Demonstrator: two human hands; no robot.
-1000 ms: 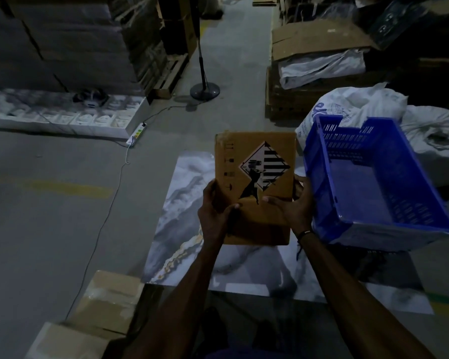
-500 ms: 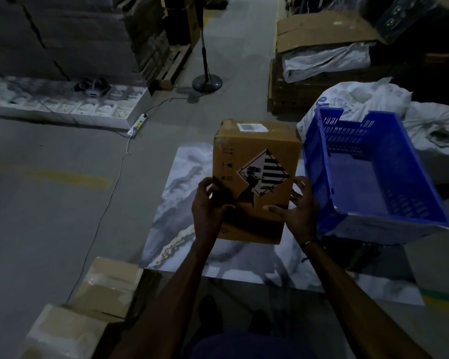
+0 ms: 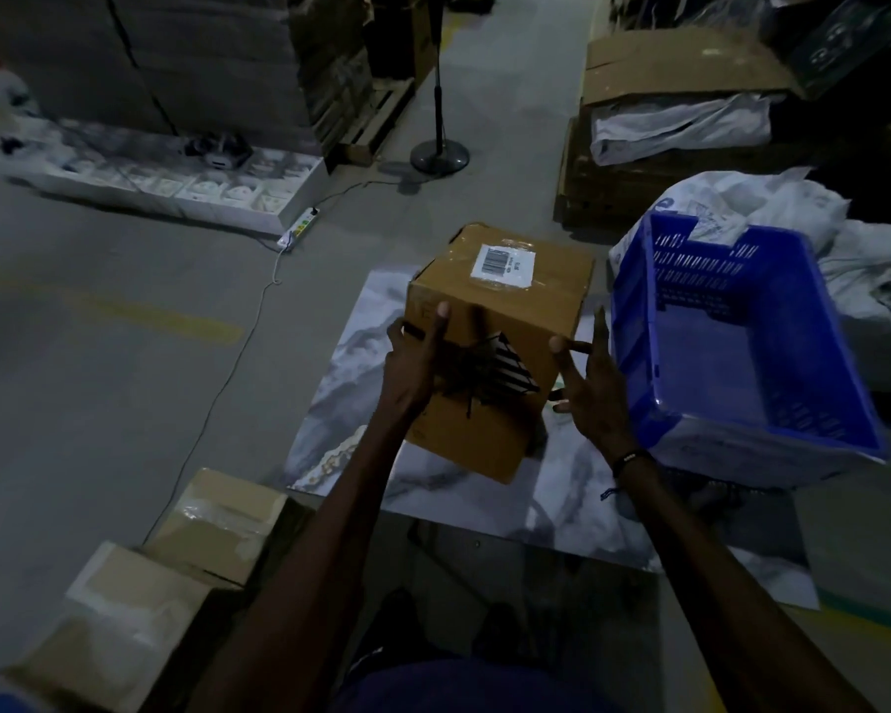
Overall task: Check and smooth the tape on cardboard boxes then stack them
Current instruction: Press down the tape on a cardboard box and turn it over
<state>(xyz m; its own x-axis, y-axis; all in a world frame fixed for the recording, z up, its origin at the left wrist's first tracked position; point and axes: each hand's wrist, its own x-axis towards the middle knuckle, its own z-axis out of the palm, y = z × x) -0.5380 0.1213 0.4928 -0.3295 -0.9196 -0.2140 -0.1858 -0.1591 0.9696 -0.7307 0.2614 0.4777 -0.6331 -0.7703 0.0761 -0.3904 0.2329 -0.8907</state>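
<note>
One cardboard box [image 3: 495, 347] was in hand over the marble-pattern sheet [image 3: 340, 393] on the floor, tilted, its near bottom corner low on or just over the sheet; contact could not be told. Its top face carried a white barcode label [image 3: 503, 262] under clear tape [image 3: 489, 244]; a striped diamond sticker sat on the near side.

Left hand [image 3: 416, 367] gripped the box's near-left edge, thumb up the front face, fingers wrapped round the side. Right hand [image 3: 590, 388] was apart, fingers spread and straight, just beside the right side of the box, holding nothing; whether a fingertip touched the cardboard could not be told.

Step, as a judgement: the box was being turned to bring the taped top into view, so this was the check stage, smoothing not yet started. The next move probably called for setting the box flat, steadying it with the left hand, and running the right palm along the tape seam and over the label edges. After that, stacking.

Counts: one box in hand; two taped boxes [image 3: 176, 568] lower left, touching each other, likely the stack site. One blue plastic crate [image 3: 741, 352] to the right, tipped, near the box but apart from it. One fan stand [image 3: 439, 156] and one power strip [image 3: 299, 229] further back.
</note>
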